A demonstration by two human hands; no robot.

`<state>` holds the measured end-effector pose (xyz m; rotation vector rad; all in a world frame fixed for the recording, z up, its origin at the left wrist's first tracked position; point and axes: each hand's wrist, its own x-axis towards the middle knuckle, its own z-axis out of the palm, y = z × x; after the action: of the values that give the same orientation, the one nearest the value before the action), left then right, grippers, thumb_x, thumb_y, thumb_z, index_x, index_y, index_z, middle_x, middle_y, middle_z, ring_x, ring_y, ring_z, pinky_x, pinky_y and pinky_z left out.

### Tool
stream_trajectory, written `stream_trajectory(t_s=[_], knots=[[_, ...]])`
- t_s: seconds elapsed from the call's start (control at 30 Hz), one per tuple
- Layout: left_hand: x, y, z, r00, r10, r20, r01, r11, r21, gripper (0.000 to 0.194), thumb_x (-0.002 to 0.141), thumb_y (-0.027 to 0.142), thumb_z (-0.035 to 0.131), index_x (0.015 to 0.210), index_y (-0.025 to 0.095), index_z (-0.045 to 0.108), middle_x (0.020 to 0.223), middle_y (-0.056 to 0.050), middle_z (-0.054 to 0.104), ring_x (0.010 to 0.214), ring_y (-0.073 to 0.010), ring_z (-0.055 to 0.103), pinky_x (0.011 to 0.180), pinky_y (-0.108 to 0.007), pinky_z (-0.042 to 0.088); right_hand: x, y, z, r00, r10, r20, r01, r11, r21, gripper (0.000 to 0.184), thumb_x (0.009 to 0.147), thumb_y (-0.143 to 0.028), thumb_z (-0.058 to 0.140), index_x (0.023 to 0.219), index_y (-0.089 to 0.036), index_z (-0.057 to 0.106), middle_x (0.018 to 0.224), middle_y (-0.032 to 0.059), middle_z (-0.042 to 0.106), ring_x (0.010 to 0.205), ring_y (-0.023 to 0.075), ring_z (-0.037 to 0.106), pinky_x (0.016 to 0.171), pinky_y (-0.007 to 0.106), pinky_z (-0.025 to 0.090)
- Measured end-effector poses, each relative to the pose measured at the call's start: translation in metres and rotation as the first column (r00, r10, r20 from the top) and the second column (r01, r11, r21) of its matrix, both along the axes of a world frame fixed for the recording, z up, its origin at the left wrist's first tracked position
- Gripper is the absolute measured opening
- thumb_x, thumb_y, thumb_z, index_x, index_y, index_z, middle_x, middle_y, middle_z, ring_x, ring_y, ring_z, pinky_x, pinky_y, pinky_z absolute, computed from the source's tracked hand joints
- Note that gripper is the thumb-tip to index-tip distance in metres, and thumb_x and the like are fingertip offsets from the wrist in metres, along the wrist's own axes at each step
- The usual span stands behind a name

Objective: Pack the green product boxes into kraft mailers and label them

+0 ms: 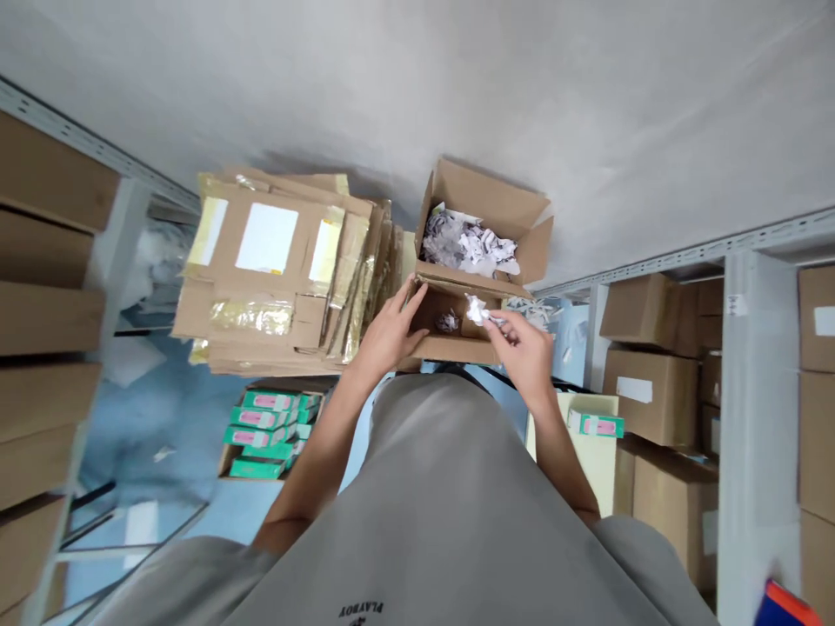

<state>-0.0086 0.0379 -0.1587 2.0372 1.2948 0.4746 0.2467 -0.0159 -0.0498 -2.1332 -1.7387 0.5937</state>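
Head view gives me both bare hands at the near box (450, 349). I have the left hand (384, 335) spread on its left rim, fingers loose and gripping nothing; I judge it is there to steady the cardboard and keep the mouth accessible. My right hand (525, 352) pinches a paper wad (478, 309) between thumb and fingertips, over the opening, a light hold that suits something so easily crushed. Another wad (447, 322) lies inside. Just beyond, the far box (476, 191) stands with its flaps up around a paper heap (479, 248), probably set close for a short reach.

Around me, the flattened cartons (261, 300) crowd the left forearm's side, and the wall (417, 87) closes off the front. Green packs (257, 439) sit low left, beneath the stack. My right hand hides part of the near box's right end.
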Motion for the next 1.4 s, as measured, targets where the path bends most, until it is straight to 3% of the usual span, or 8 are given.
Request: stream_trajectory(t_s=[0.17, 0.33, 0.5, 0.63, 0.8, 0.97, 1.2, 1.4], knots=[[-0.007, 0.004, 0.0, 0.999, -0.039, -0.013, 0.039, 0.999, 0.008, 0.098, 0.099, 0.024, 0.078, 0.182, 0.023, 0.025, 0.189, -0.02, 0.022, 0.171, -0.0398, 0.036, 0.136, -0.054, 0.041, 0.004, 0.011, -0.048, 0.977, -0.155, 0.144, 0.179, 0.968, -0.174, 0.031, 0.105, -0.042, 0.07, 0.13, -0.028, 0.081, 0.108, 0.0074, 0.087, 0.104, 0.0285, 0.082, 0.093, 0.035, 0.058], [-0.012, 0.007, 0.002, 0.998, -0.051, -0.043, 0.05, 0.998, -0.036, 0.102, 0.101, 0.029, 0.077, 0.184, 0.024, 0.019, 0.189, -0.021, 0.02, 0.162, -0.0426, 0.051, 0.126, -0.051, 0.054, 0.012, -0.006, -0.073, 0.946, -0.266, 0.187, 0.306, 0.921, -0.24, 0.028, 0.106, -0.041, 0.071, 0.123, -0.022, 0.082, 0.122, 0.0121, 0.085, 0.114, 0.0304, 0.08, 0.093, 0.035, 0.057], [-0.002, 0.005, 0.014, 0.991, -0.114, -0.065, 0.113, 0.993, -0.019, 0.107, 0.099, 0.029, 0.078, 0.185, 0.029, 0.014, 0.19, -0.016, 0.021, 0.162, -0.0434, 0.052, 0.122, -0.051, 0.058, 0.01, -0.036, -0.07, 0.939, -0.302, 0.163, 0.335, 0.91, -0.245, 0.024, 0.109, -0.034, 0.062, 0.106, -0.027, 0.085, 0.112, 0.0072, 0.088, 0.109, 0.0288, 0.082, 0.088, 0.033, 0.055], [0.028, -0.012, 0.034, 0.976, -0.21, -0.061, 0.213, 0.976, 0.041, 0.106, 0.099, 0.029, 0.078, 0.185, 0.031, 0.015, 0.189, -0.014, 0.026, 0.169, -0.0413, 0.041, 0.127, -0.051, 0.054, 0.027, -0.087, -0.055, 0.897, -0.409, 0.169, 0.435, 0.883, -0.174, 0.024, 0.106, -0.036, 0.062, 0.099, -0.03, 0.084, 0.109, 0.0073, 0.088, 0.106, 0.0303, 0.083, 0.084, 0.034, 0.054], [0.105, -0.057, 0.044, 0.898, -0.437, -0.049, 0.439, 0.897, 0.04, 0.107, 0.099, 0.025, 0.077, 0.185, 0.031, 0.013, 0.189, -0.016, 0.024, 0.171, -0.0392, 0.037, 0.131, -0.055, 0.049, 0.072, -0.184, -0.056, 0.77, -0.619, 0.157, 0.638, 0.757, -0.145, 0.022, 0.104, -0.036, 0.064, 0.093, -0.032, 0.082, 0.107, 0.0066, 0.089, 0.103, 0.0316, 0.083, 0.081, 0.035, 0.053], [0.214, -0.125, 0.031, 0.735, -0.676, -0.05, 0.678, 0.734, 0.036, 0.106, 0.099, 0.022, 0.075, 0.185, 0.031, 0.015, 0.19, -0.015, 0.022, 0.171, -0.037, 0.036, 0.133, -0.053, 0.048, 0.122, -0.301, -0.074, 0.558, -0.821, 0.122, 0.824, 0.531, -0.197, 0.018, 0.104, -0.033, 0.066, 0.095, -0.033, 0.082, 0.107, 0.0054, 0.089, 0.101, 0.0315, 0.083, 0.082, 0.036, 0.055], [0.368, -0.243, -0.019, 0.419, -0.906, -0.063, 0.905, 0.422, -0.048, 0.106, 0.097, 0.021, 0.076, 0.184, 0.028, 0.016, 0.189, -0.013, 0.026, 0.172, -0.0331, 0.035, 0.138, -0.05, 0.042, 0.169, -0.464, -0.11, 0.233, -0.966, 0.109, 0.946, 0.199, -0.254, 0.02, 0.107, -0.032, 0.065, 0.102, -0.028, 0.084, 0.11, 0.0085, 0.089, 0.102, 0.0305, 0.082, 0.08, 0.035, 0.053], [0.451, -0.327, -0.071, 0.24, -0.97, -0.042, 0.95, 0.243, -0.194, 0.109, 0.094, 0.02, 0.078, 0.185, 0.028, 0.017, 0.191, -0.009, 0.021, 0.176, -0.0312, 0.026, 0.142, -0.046, 0.033, 0.185, -0.547, -0.141, -0.018, -0.995, 0.101, 0.945, -0.05, -0.323, 0.026, 0.112, -0.033, 0.061, 0.112, -0.023, 0.084, 0.112, 0.0111, 0.088, 0.105, 0.0282, 0.08, 0.081, 0.031, 0.051]])
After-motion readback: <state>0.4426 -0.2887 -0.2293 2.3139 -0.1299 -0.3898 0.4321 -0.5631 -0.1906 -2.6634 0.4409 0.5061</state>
